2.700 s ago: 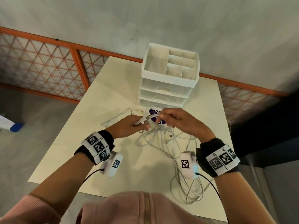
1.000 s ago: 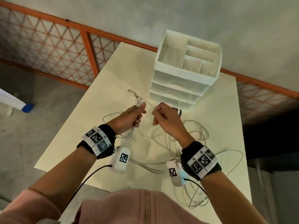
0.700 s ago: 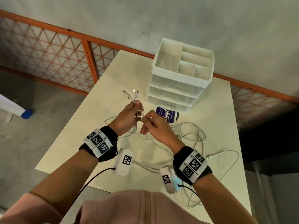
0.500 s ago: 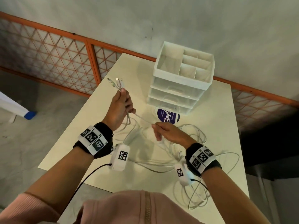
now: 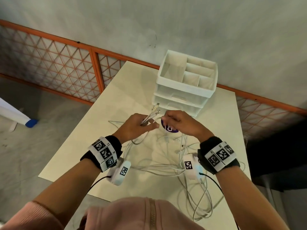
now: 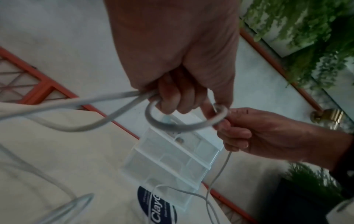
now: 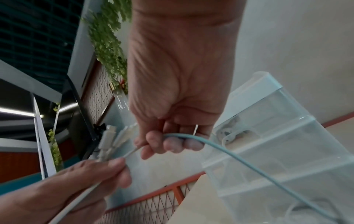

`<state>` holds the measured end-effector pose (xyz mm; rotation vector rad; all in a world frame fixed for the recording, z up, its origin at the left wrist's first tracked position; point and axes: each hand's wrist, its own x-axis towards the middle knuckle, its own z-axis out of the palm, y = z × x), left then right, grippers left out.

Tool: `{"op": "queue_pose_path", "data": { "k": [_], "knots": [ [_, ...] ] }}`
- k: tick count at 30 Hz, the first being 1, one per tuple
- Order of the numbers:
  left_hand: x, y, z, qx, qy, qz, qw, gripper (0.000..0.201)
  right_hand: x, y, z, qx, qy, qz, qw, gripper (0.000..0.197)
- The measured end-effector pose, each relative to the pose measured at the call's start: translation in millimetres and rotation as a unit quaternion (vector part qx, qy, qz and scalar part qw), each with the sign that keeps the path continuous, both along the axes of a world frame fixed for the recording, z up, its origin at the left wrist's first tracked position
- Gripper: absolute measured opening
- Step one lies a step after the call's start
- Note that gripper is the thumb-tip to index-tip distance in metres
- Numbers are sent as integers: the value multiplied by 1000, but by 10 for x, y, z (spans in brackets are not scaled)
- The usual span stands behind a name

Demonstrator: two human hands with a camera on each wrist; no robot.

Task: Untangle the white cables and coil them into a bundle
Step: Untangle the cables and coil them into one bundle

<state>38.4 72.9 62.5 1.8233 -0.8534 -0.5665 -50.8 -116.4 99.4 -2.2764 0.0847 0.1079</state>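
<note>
Several white cables lie tangled on the cream table, and some loops hang over its front edge. My left hand grips a few cable strands, with their plug ends sticking up past the fingers. Close to its right, my right hand pinches one cable that bends in a short loop back to the left hand. The plug ends show beside the right hand's fingers in the right wrist view.
A white drawer organiser with open top compartments stands at the back of the table, just beyond my hands. A purple-labelled round container lies under my right hand. An orange lattice fence runs behind the table.
My left hand has come down and to the right with the plug ends. My right hand has risen from the table to meet it, and both now hold cable close together.
</note>
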Motion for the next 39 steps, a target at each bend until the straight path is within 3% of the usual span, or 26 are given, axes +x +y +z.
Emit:
{"op": "queue_pose_path", "data": {
  "k": [3,8,10,14,16,19,22,24,27,29,33,36,39],
  "knots": [
    [8,-1,71,-38,-42,34,998,20,-2,-59,-10,20,18,2,1000,31],
    [336,219,236,-157,-69,238,956,21,-271,-439,-440,13,109,-24,994,38],
    [457,311,155,-125,-92,279,948,23,-411,-572,-537,16,115,-62,991,36],
    [500,329,-92,22,-102,344,933,20,-494,-632,-403,73,71,-132,986,33],
    [444,285,-136,69,-87,337,935,32,-423,-593,-260,57,43,-137,988,33],
    [262,119,-33,20,-105,249,963,44,-284,-417,-96,-63,24,-75,995,30],
    [15,-98,96,0,-78,55,995,28,-201,-127,56,-67,29,-10,997,30],
    [-84,-169,105,5,-49,-34,998,9,-170,-5,134,-31,21,8,999,30],
    [-47,-133,43,1,-51,-5,999,11,-209,-59,142,26,34,-7,999,28],
    [36,-59,38,-16,-92,72,993,17,-305,-200,23,34,66,-34,997,26],
    [332,197,126,-46,-145,254,955,25,-655,-521,-409,14,145,-89,985,30],
    [462,337,128,-17,-157,267,951,18,-906,-676,-571,24,167,-132,977,32],
    [489,359,27,98,-131,211,964,13,-1015,-735,-548,70,164,-143,974,35]
  ]
}}
